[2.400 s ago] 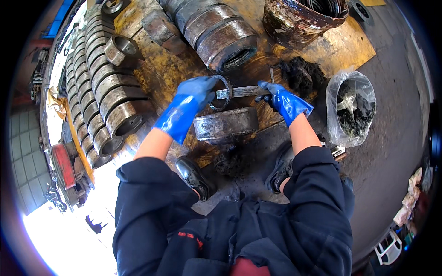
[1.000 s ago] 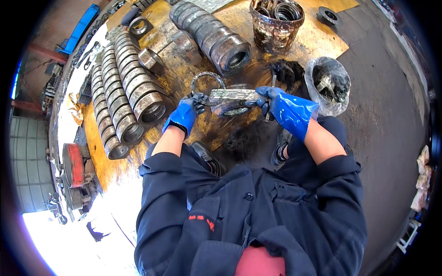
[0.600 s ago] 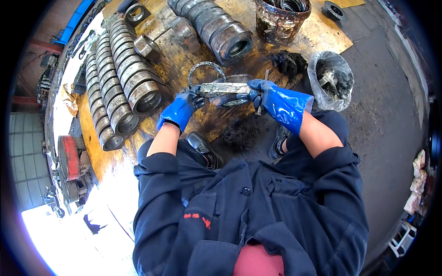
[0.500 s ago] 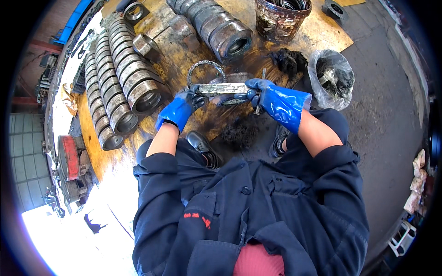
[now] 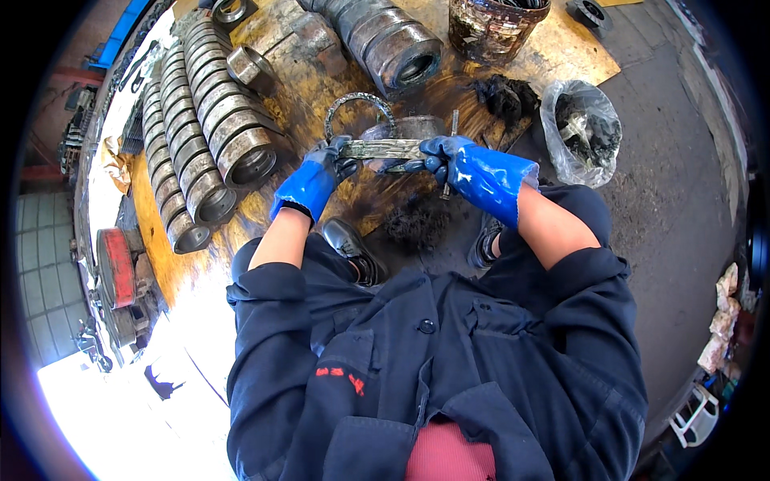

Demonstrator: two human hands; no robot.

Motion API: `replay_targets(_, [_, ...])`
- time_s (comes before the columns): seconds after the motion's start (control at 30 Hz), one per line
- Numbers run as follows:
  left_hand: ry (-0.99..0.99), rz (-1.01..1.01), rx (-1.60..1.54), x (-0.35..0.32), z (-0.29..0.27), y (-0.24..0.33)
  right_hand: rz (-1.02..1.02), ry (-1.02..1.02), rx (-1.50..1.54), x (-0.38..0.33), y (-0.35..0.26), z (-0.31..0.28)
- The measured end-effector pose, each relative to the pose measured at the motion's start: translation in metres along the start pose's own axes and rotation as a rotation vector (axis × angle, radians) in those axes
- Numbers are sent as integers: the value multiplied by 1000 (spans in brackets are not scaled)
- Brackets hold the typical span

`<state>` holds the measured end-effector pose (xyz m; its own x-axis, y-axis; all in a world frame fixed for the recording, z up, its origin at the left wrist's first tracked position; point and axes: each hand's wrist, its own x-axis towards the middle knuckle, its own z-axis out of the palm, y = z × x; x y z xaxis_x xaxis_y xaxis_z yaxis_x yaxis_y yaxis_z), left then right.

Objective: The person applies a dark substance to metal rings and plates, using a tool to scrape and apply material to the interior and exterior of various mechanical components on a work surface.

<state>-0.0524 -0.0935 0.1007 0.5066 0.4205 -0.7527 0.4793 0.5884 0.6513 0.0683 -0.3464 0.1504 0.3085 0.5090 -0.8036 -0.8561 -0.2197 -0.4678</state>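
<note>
Right grip (image 5: 446, 157) held the flat bar (image 5: 383, 149), its end newly supported, apparently, by the left grip (image 5: 328, 165), which held the ring (image 5: 358, 96).

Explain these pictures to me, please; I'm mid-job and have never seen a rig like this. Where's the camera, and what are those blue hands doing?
There is no machine here: a person works in blue gloves. One wide fisheye camera on the person's head looks down, so edges bend and picture left is the person's left.

The left hand is closed on a thin ring. The right hand holds a flat bar, whose other end meets the left hand's fingers.

On the stained yellow-brown board lie rows of metal rings at left, a thicker cylinder stack beyond the hands, a grimy bucket and a black clump. A clear plastic bag with dark contents stands at right.
</note>
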Motion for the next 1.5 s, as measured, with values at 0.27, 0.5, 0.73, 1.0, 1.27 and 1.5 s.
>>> replay_targets(0.27, [5, 6, -8, 2, 4, -5, -22, 68, -97, 2, 3, -21])
replay_targets(0.5, [-9, 88, 44, 9, 3, -7, -80, 82, -190, -10, 1, -42])
replay_targets(0.73, [-112, 220, 36, 19, -6, -17, -188, 85, -317, -39, -13, -53])
replay_targets(1.0, [-16, 236, -114, -2, 12, -48, -784, 167, -1175, -58, 32, -20])
replay_targets(1.27, [-52, 247, -108, -18, 13, -53, -702, 254, -1463, -82, 45, 2])
replay_targets(1.5, [-25, 272, -169, -27, 18, -56, -653, 231, -1546, -90, 51, 9])
